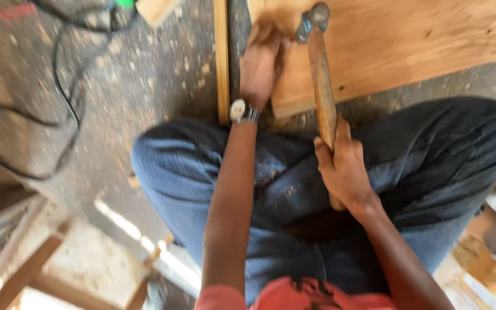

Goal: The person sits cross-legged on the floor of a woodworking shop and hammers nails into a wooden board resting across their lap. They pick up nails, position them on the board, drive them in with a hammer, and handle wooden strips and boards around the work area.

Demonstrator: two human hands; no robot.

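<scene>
My right hand grips the wooden handle of a hammer, whose metal head is up over the near edge of a plywood board. My left hand, a watch on its wrist, rests on the board's left corner with fingers curled; whether it pinches anything is hidden by blur. A narrow wooden strip lies along the board's left side, right by that hand. I sit on the ground in blue jeans with my knees under both arms.
A black cable loops over the dusty concrete floor on the left. Wooden frame pieces lie at the lower left. Scraps of wood and paper sit at the lower right.
</scene>
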